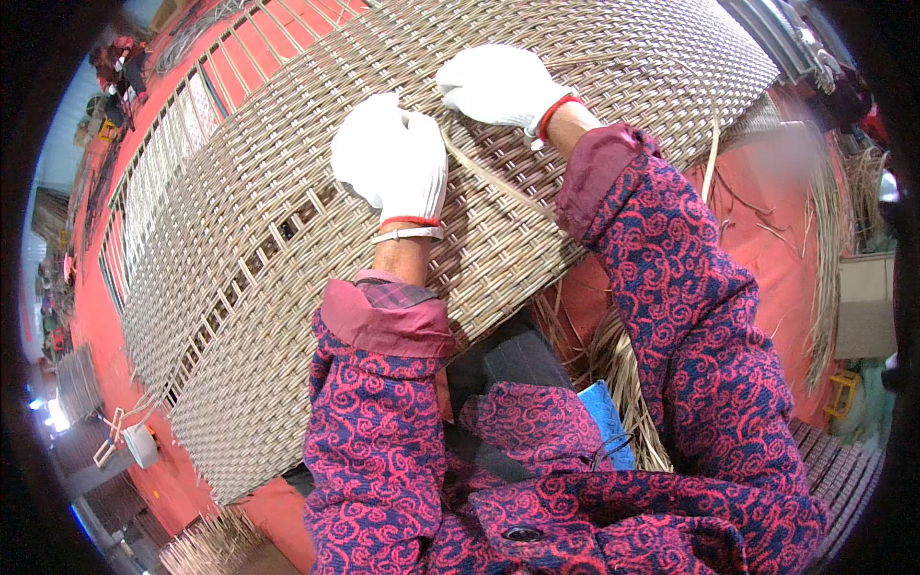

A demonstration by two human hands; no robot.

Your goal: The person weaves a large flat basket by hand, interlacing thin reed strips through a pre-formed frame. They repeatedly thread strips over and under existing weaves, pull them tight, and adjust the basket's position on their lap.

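Observation:
A broad woven wicker panel [287, 278] in brown-grey tones lies in front of me, its weave crossed by a slanting line of open gaps. Both my hands wear white knitted gloves with red cuffs. My left hand [391, 158] rests over the panel's middle, fingers curled closed. Just beyond it to the right, my right hand [503, 86] is also closed, low over the weave. A loose flat wicker strand [498, 192] curves up from near my right sleeve to the gap between the hands. Glove fabric hides what the fingertips pinch.
Red floor [767, 268] surrounds the panel. Bare frame bars [240, 53] show at its far left edge. Bundles of loose strands [628, 383] hang beside my lap, near a blue object [604, 422]. A yellow stool [841, 394] stands at right; another person [120, 67] is far left.

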